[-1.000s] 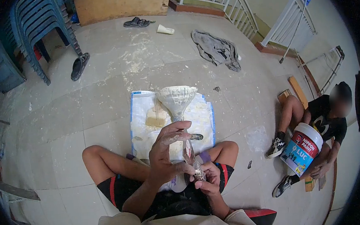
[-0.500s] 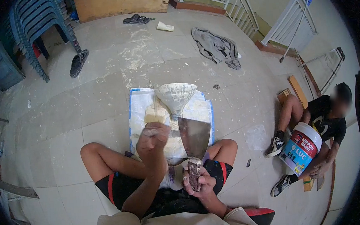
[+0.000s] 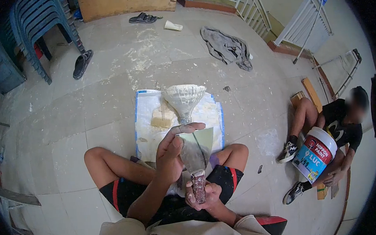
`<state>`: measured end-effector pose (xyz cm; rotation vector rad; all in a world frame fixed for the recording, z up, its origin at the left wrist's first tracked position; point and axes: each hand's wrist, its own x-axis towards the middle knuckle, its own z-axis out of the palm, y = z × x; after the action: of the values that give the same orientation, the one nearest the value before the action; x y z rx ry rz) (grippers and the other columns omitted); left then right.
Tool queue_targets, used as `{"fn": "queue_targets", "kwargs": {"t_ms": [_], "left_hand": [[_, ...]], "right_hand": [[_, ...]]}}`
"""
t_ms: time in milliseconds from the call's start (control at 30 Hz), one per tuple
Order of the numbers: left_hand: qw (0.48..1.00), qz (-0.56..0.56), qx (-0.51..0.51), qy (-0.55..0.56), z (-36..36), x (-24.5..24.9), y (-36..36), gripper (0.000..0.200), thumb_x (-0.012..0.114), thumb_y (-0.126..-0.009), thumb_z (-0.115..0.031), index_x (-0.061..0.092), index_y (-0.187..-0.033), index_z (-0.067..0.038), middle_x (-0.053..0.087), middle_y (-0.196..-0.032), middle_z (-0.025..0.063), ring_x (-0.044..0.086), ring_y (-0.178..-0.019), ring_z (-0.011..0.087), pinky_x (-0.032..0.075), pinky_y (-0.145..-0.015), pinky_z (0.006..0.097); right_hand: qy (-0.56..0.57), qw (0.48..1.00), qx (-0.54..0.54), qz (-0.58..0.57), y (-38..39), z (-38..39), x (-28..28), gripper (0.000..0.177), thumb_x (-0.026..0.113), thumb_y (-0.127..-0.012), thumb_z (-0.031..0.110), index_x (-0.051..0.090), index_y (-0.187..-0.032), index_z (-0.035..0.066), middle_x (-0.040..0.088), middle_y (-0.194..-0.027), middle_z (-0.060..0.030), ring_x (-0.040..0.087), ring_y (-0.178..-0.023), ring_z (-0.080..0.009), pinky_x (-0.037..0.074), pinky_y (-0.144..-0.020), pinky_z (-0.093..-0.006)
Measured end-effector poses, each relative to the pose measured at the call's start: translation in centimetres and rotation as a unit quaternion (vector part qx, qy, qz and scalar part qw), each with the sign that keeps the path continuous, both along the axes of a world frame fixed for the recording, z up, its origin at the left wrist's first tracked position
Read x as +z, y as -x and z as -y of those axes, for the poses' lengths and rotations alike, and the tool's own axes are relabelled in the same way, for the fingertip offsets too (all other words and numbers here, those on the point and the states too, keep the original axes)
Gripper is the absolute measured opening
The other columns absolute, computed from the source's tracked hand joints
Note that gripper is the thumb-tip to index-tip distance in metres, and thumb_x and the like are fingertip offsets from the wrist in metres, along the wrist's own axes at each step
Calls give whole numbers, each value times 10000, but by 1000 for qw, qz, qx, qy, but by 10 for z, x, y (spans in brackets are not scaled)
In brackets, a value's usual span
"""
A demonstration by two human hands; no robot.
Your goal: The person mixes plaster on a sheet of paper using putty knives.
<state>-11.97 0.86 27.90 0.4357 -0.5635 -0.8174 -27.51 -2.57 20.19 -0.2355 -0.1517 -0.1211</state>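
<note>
My right hand [image 3: 202, 195] grips the crusted handle of a wide putty knife [image 3: 196, 148], which stands blade up in front of my chest. My left hand [image 3: 174, 148] lies against the blade's left side, fingers stretched along its top edge and smeared with white paste. Beyond the blade a cut-off bottle top [image 3: 184, 100], coated in white putty, stands mouth up like a funnel on a white sack sheet [image 3: 147, 115] spread on the floor between my knees.
A wooden block [image 3: 161, 120] lies on the sheet. Another person sits at right hugging a paint bucket [image 3: 315, 153]. Stacked blue chairs [image 3: 36, 27], sandals [image 3: 82, 63], a grey rag [image 3: 227, 48], a white railing [image 3: 250, 6] and wood pieces [image 3: 311, 93] surround the tiled floor.
The putty knife has turned from edge-on to face-on. My left hand slid up the blade, its fingers now reaching the top edge. The right hand stays on the handle.
</note>
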Motion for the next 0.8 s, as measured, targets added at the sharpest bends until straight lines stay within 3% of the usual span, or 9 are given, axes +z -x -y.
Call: {"fn": "queue_targets", "kwargs": {"t_ms": [133, 333, 433, 533, 633, 733, 800], "left_hand": [[998, 26, 55, 10, 2, 0, 2, 336, 439, -909, -251, 470, -1088, 32, 528, -1125, 189, 513, -1035, 209, 375, -926, 345], [977, 80, 146, -133, 0, 12, 4, 274, 489, -877, -139, 470, -1083, 40, 608, -982, 147, 573, -911, 172, 418, -856, 287], [967, 129, 178, -130, 3, 16, 3, 279, 491, -871, -126, 461, -1091, 43, 606, -990, 147, 570, -915, 163, 420, -845, 279], [960, 91, 184, -191, 6, 22, 8, 314, 475, -829, -190, 461, -1066, 15, 599, -932, 172, 565, -867, 215, 400, -797, 321], [988, 35, 106, -103, 2, 16, 4, 287, 464, -876, -156, 452, -1093, 30, 592, -984, 162, 557, -910, 172, 412, -851, 297], [993, 36, 91, -62, 0, 11, 5, 301, 441, -887, -210, 450, -1079, 21, 581, -960, 167, 549, -894, 185, 411, -839, 314], [998, -38, 57, 12, 0, 9, 8, 314, 425, -894, -243, 449, -1062, 20, 575, -934, 170, 546, -880, 198, 410, -829, 325]], "right_hand": [[15, 1000, 0, 1, 0, -1, 1, 547, 473, -770, 276, 415, -1168, -95, 555, -834, -214, 514, -463, -219, 409, -406, -269], [144, 987, -10, -69, -1, 8, -3, 554, 490, -727, 265, 453, -1168, -68, 551, -833, -206, 534, -521, -241, 424, -490, -303], [193, 977, -21, -92, -3, 6, -6, 554, 500, -722, 268, 455, -1142, -90, 550, -820, -196, 533, -542, -230, 423, -490, -298], [187, 977, -15, -98, -2, 9, -9, 548, 514, -714, 274, 458, -1112, -98, 551, -797, -185, 523, -542, -214, 415, -480, -282], [192, 976, -13, -100, 0, 10, -11, 550, 529, -731, 306, 467, -1108, -90, 551, -775, -150, 506, -544, -188, 395, -481, -260], [189, 978, -6, -88, -1, 8, -9, 561, 542, -729, 320, 471, -1095, -100, 549, -768, -135, 503, -553, -175, 388, -474, -252], [173, 982, 4, -81, -3, 7, -6, 568, 548, -718, 317, 471, -1081, -112, 549, -767, -137, 505, -556, -173, 389, -465, -254]]}}
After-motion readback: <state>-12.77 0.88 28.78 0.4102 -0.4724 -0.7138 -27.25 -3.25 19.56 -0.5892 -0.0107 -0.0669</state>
